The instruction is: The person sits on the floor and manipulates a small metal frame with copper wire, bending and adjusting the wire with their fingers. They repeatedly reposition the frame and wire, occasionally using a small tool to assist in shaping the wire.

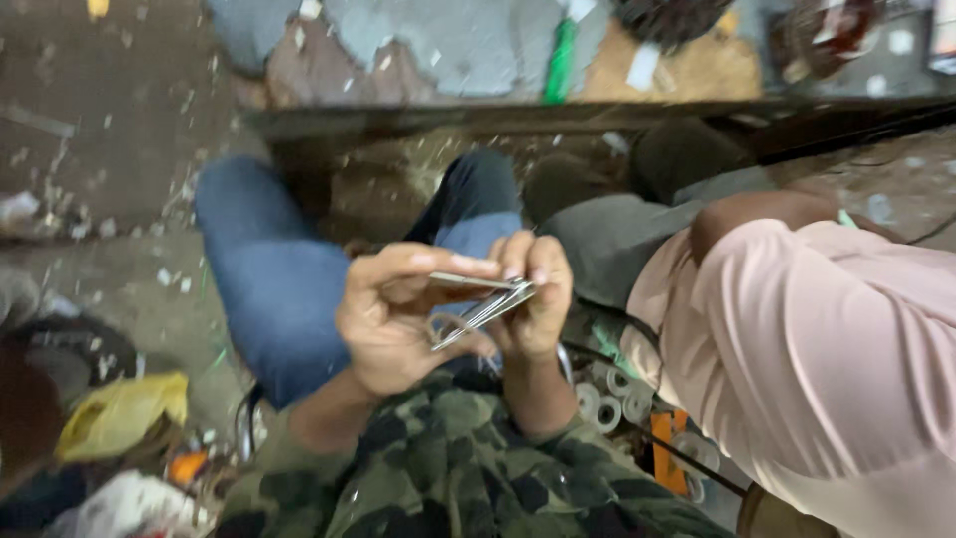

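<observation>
I pinch the thin silvery metal clips [485, 304] between my left hand [393, 319] and right hand [535, 297], their long axis slanting from left palm up to right fingertips.

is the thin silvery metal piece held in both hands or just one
Both: the thin silvery metal piece is pinched between the left hand and right hand.

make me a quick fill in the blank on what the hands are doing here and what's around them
1. Both hands, the left hand and the right hand, hold a bundle of thin shiny ____ strips between them.
2. The sleeves at the wrists have a ____ pattern.
3. The person close by on the right wears a pale ____ shirt.
4. A crumpled ____ bag lies on the ground at the lower left.

Missing words: metal; camouflage; pink; yellow
</observation>
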